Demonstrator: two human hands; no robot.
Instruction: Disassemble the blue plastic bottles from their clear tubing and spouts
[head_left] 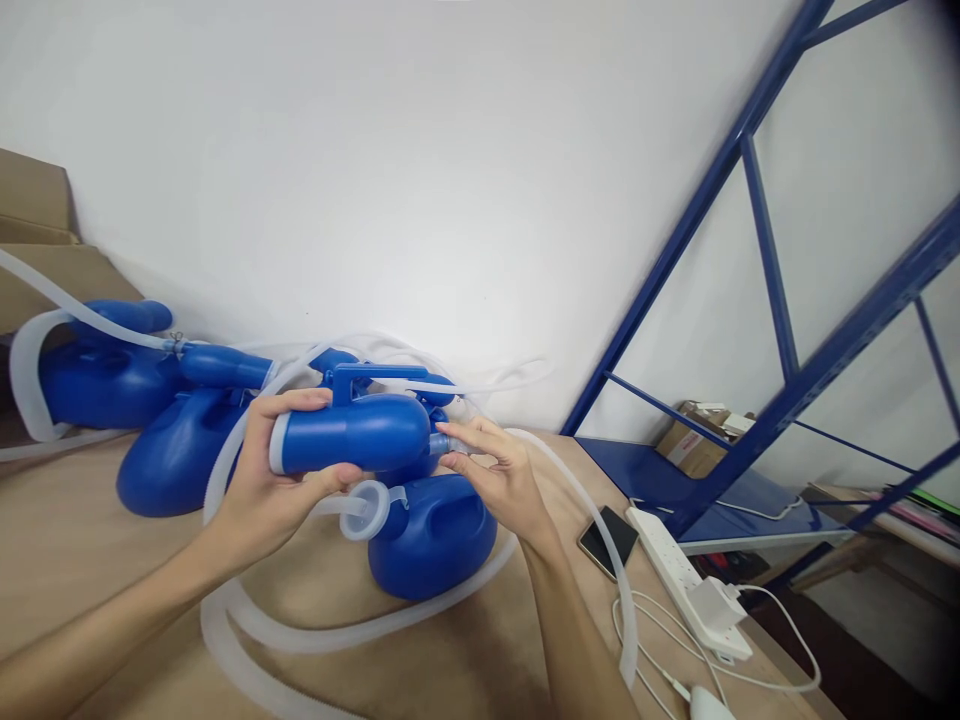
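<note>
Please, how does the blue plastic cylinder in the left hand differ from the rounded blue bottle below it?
The blue plastic cylinder is narrow and straight; the rounded blue bottle is broad and bulging. The cylinder is held in the left hand; the bottle rests on the brown tabletop. Both are blue.

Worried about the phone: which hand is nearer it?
Right. The right hand is left of the phone, not touching it; the left hand, farther left, grips the blue cylinder.

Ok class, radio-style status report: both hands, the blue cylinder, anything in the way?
Left hand gripping blue cylinder near its pale end. Right hand pinching clear connector at the other end. Blue jug and white tubing crowding below.
</note>
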